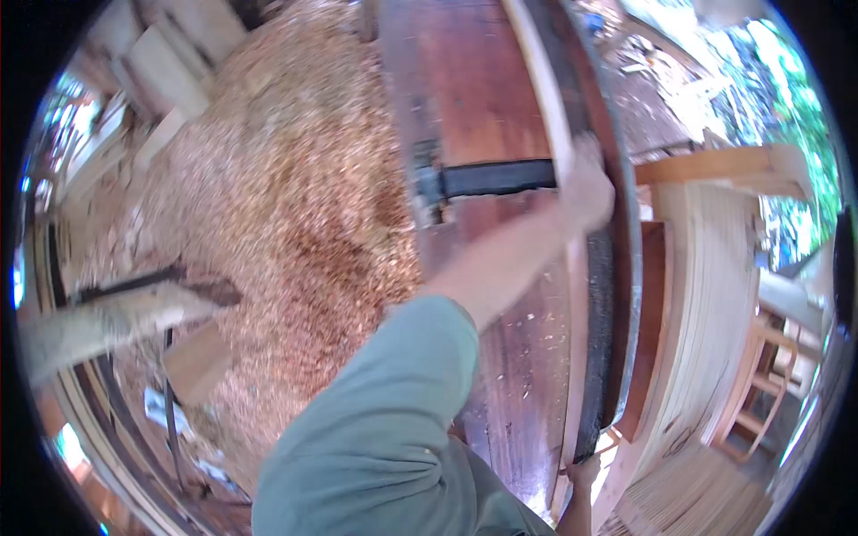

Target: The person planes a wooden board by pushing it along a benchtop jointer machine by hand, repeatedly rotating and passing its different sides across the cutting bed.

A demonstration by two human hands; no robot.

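Observation:
A long, narrow wooden strip (576, 330) lies lengthwise on the reddish-brown wooden bed (500, 116) of a planing machine, beside a dark raised fence (597, 330). My left hand (587, 189), blurred, reaches across the bed and is closed over the strip near the black slot (499, 177) that crosses the bed. Low in the view, my right hand (585, 472) is closed around the near end of the strip, partly hidden at the fingers.
Wood shavings (331, 223) cover the floor left of the machine. Boards (170, 67) lean at the upper left, and a pale beam (116, 326) juts in from the left. Stacked planks (702, 304) stand right of the fence, near a wooden frame (755, 389).

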